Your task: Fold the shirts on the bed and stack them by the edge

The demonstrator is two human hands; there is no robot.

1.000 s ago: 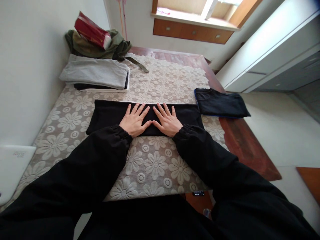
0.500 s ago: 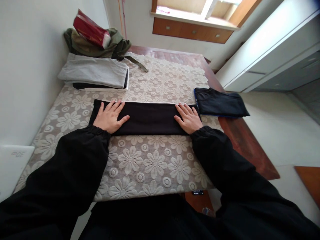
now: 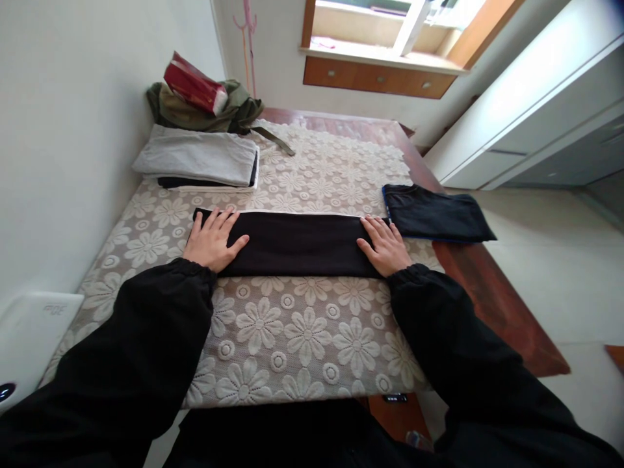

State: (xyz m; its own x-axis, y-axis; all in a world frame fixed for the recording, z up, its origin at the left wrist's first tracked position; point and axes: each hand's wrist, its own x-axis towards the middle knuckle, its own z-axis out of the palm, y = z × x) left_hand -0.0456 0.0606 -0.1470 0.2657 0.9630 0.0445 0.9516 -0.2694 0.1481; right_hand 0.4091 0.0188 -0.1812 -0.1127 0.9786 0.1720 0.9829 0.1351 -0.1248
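A black garment (image 3: 297,244) lies folded into a long flat strip across the lace tablecloth (image 3: 302,325). My left hand (image 3: 210,239) rests flat on its left end, fingers spread. Flat on the strip's right end lies my right hand (image 3: 385,246), fingers slightly apart. Neither hand grips the cloth; both press down on it. Black sleeves cover both my arms.
A folded dark garment with a blue edge (image 3: 436,214) lies just right of the strip. A stack of folded grey and black clothes (image 3: 197,158) sits at the back left, with an olive bag and a red packet (image 3: 195,86) behind. A white device (image 3: 29,331) is at the near left.
My hands slid apart from the middle of the black strip to its two ends. The view has tilted up slightly.
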